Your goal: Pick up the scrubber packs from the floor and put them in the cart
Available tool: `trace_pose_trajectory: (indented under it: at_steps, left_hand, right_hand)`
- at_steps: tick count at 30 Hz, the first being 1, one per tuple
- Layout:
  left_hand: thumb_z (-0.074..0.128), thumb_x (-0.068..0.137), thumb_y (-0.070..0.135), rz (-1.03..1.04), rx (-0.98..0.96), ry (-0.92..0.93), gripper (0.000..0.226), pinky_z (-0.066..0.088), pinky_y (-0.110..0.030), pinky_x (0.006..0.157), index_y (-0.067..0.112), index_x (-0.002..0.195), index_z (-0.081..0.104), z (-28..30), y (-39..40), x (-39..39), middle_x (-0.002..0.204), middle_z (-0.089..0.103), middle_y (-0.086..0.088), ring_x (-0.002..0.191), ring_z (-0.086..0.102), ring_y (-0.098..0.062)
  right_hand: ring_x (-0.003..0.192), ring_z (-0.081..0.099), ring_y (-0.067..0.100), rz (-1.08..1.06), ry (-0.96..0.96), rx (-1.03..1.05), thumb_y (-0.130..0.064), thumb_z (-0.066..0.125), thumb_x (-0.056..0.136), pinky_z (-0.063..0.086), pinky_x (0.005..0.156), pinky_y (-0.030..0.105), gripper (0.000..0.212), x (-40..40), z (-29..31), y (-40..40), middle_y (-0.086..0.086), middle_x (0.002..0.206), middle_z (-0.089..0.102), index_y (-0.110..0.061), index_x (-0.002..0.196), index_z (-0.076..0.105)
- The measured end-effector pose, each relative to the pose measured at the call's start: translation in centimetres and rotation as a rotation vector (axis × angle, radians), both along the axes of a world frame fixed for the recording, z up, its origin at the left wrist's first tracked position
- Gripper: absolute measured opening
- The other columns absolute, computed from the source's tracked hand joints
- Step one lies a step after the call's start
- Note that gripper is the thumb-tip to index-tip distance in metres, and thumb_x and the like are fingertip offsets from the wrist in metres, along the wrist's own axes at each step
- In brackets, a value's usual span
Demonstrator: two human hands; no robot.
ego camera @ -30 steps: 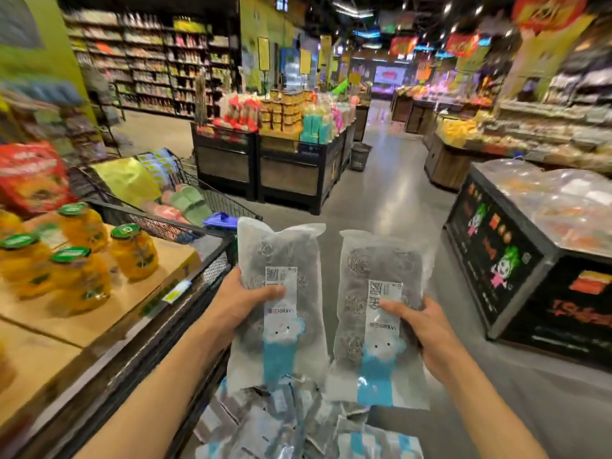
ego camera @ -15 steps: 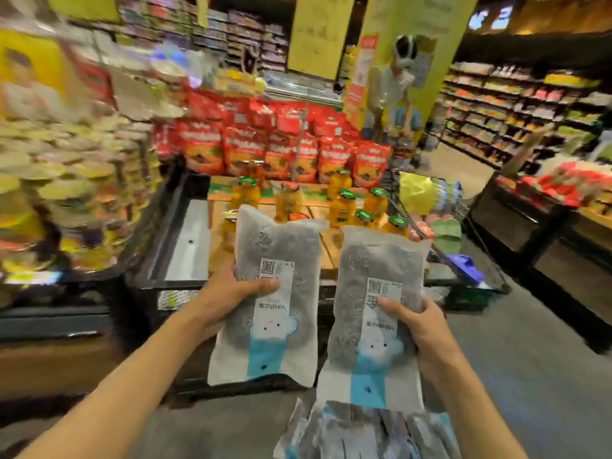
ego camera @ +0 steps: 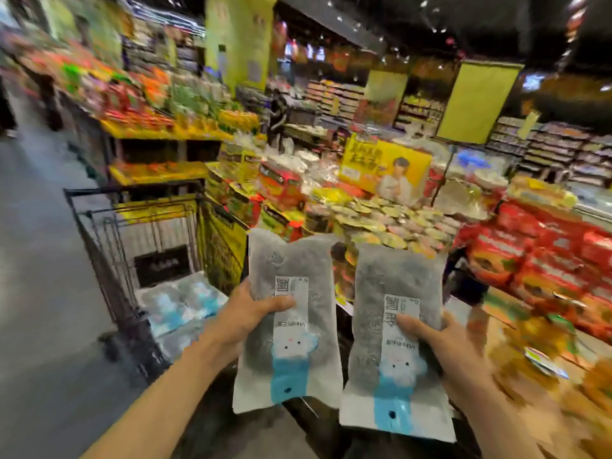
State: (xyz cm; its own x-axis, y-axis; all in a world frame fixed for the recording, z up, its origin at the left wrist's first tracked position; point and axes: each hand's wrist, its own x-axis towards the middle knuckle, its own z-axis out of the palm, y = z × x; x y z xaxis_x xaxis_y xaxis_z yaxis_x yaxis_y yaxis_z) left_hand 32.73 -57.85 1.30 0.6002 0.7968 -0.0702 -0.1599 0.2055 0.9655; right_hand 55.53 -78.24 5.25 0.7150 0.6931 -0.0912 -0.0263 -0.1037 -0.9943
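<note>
2 scrubber packs held upright, 1 per hand, right of the cart.

The left pack and right pack look light, soft and slick-filmed; left hand and right hand have fingers clenched mid-pack. The cart, already holding packs, is open-topped with clear aisle floor beside it; the display surface crowds the right.

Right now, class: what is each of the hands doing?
Left hand: closed, holding the left scrubber pack.
Right hand: closed, holding the right scrubber pack.
</note>
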Motion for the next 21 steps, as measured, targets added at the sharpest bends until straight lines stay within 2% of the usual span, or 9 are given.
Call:
trace_pose_trajectory:
  at_steps: [2,5,7,10,14,16,19,21]
  left_hand:
    - [0.096,0.061,0.010,0.080,-0.006,0.000,0.058,0.062,-0.039,0.071,0.012,0.110,0.065,-0.8,4.3,-3.2,0.096,0.081,-0.008,0.082,0.078,-0.024]
    - [0.102,0.044,0.030,0.171,-0.044,-0.006,0.089,0.062,-0.050,0.083,0.013,0.122,0.063,-2.0,10.2,-7.5,0.103,0.080,-0.008,0.093,0.077,-0.030]
    - [0.101,0.052,0.023,0.220,-0.072,-0.021,0.084,0.059,-0.056,0.089,0.011,0.126,0.063,-2.7,13.4,-9.9,0.108,0.079,-0.011,0.097,0.076,-0.034]
    - [0.090,0.059,0.017,0.287,-0.101,-0.036,0.070,0.061,-0.051,0.085,0.013,0.123,0.063,-3.5,17.3,-12.3,0.108,0.079,-0.010,0.096,0.077,-0.032]
    - [0.102,0.033,0.036,0.381,-0.134,-0.035,0.094,0.061,-0.048,0.083,0.015,0.117,0.065,-4.8,21.7,-13.5,0.106,0.079,-0.010,0.094,0.077,-0.032]
    - [0.100,0.038,0.031,0.413,-0.164,-0.033,0.086,0.059,-0.053,0.090,0.014,0.115,0.067,-5.4,23.7,-13.5,0.107,0.079,-0.012,0.096,0.076,-0.034]
    - [0.092,0.060,0.015,0.485,-0.199,-0.011,0.059,0.057,-0.057,0.094,0.013,0.114,0.067,-6.8,26.9,-12.8,0.105,0.079,-0.012,0.097,0.076,-0.035]
    - [0.094,0.058,0.012,0.532,-0.210,0.007,0.062,0.057,-0.055,0.093,0.013,0.114,0.067,-8.0,28.9,-12.0,0.104,0.079,-0.011,0.096,0.076,-0.034]
  right_hand:
    - [0.083,0.079,0.033,0.072,-0.015,0.005,-0.006,0.078,0.084,0.062,0.076,0.044,0.030,-1.5,-0.2,6.4,0.015,0.096,0.080,-0.003,0.113,0.070]
    - [0.086,0.079,0.033,0.180,-0.010,-0.008,-0.006,0.077,0.085,0.064,0.071,0.041,0.031,-4.0,-0.8,15.4,0.015,0.099,0.080,-0.004,0.115,0.070]
    - [0.089,0.079,0.033,0.245,-0.003,-0.025,-0.007,0.078,0.086,0.064,0.075,0.042,0.032,-5.6,-1.2,20.7,0.014,0.100,0.080,-0.005,0.117,0.070]
    - [0.089,0.079,0.028,0.341,-0.010,-0.041,-0.009,0.078,0.087,0.064,0.074,0.039,0.032,-7.1,-1.6,27.5,0.009,0.100,0.081,-0.009,0.117,0.070]
    - [0.093,0.079,0.026,0.438,-0.021,-0.073,-0.013,0.079,0.087,0.062,0.083,0.043,0.035,-7.1,-2.8,34.9,0.007,0.103,0.081,-0.009,0.120,0.069]
    - [0.093,0.079,0.026,0.464,-0.030,-0.097,-0.015,0.081,0.085,0.062,0.087,0.047,0.037,-6.4,-3.6,38.2,0.007,0.103,0.081,-0.010,0.120,0.069]
    - [0.091,0.079,0.028,0.515,-0.012,-0.120,-0.014,0.082,0.085,0.063,0.083,0.045,0.036,-4.6,-5.1,43.1,0.008,0.101,0.081,-0.009,0.118,0.070]
    - [0.089,0.079,0.028,0.560,0.012,-0.126,-0.012,0.081,0.085,0.063,0.077,0.042,0.033,-3.3,-6.6,46.5,0.009,0.100,0.081,-0.010,0.116,0.070]
